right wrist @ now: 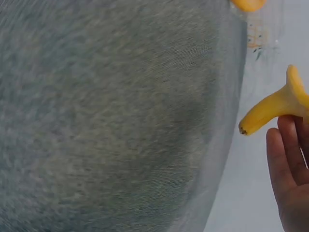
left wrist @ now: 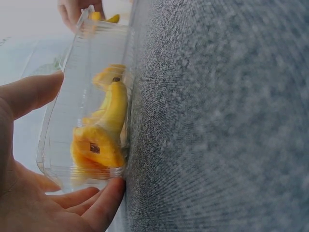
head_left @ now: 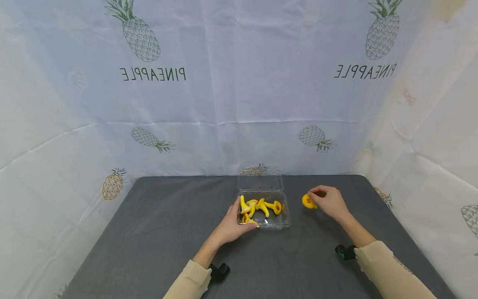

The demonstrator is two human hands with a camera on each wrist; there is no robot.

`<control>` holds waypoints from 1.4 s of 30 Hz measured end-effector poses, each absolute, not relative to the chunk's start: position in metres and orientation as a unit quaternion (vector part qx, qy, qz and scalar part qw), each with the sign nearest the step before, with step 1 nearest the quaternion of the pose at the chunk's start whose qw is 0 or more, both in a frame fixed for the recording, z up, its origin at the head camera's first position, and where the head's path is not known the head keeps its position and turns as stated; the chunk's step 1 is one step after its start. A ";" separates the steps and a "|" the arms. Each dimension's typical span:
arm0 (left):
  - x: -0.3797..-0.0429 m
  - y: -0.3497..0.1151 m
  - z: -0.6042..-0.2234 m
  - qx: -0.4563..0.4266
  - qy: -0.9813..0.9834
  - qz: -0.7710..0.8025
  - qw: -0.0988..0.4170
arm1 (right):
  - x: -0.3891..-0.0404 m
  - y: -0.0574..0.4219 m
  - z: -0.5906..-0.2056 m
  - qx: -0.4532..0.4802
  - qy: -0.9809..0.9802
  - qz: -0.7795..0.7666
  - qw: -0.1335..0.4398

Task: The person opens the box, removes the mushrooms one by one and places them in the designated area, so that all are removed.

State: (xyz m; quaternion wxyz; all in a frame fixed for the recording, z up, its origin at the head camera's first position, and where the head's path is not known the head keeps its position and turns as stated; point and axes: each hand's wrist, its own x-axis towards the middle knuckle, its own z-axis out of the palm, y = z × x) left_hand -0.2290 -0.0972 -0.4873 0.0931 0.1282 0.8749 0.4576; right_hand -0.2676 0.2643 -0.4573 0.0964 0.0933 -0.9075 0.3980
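Note:
A clear plastic clamshell box (head_left: 277,221) stands on the table with its lid (head_left: 260,182) tipped back. Several yellow chanterelle-like mushrooms (head_left: 262,207) lie inside, mostly toward its left side. My left hand (head_left: 230,225) grips the box at its near left corner, thumb along the front; the left wrist view shows the fingertips (left wrist: 113,188) low on the wall. To the right of the box, my right hand (head_left: 330,202) pinches one yellow mushroom (head_left: 308,202) by its cap. In the right wrist view, that mushroom's stem (right wrist: 263,115) points away from the fingers.
Dark grey cloth covers the table (head_left: 168,232). Behind it and at both sides hangs a pale curtain (head_left: 231,95) printed with pineapples. Black straps (head_left: 219,272) sit at both wrists, by the cream sleeves (head_left: 188,280).

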 end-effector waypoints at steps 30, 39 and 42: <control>-0.230 -0.098 -0.490 0.129 0.874 0.460 0.094 | -0.278 0.261 -0.475 0.091 -0.925 0.362 0.068; -0.230 -0.098 -0.490 0.128 0.874 0.459 0.097 | -0.271 0.254 -0.464 0.111 -0.922 0.361 0.083; -0.231 -0.098 -0.491 0.129 0.874 0.458 0.096 | -0.268 0.248 -0.458 0.117 -0.920 0.363 0.085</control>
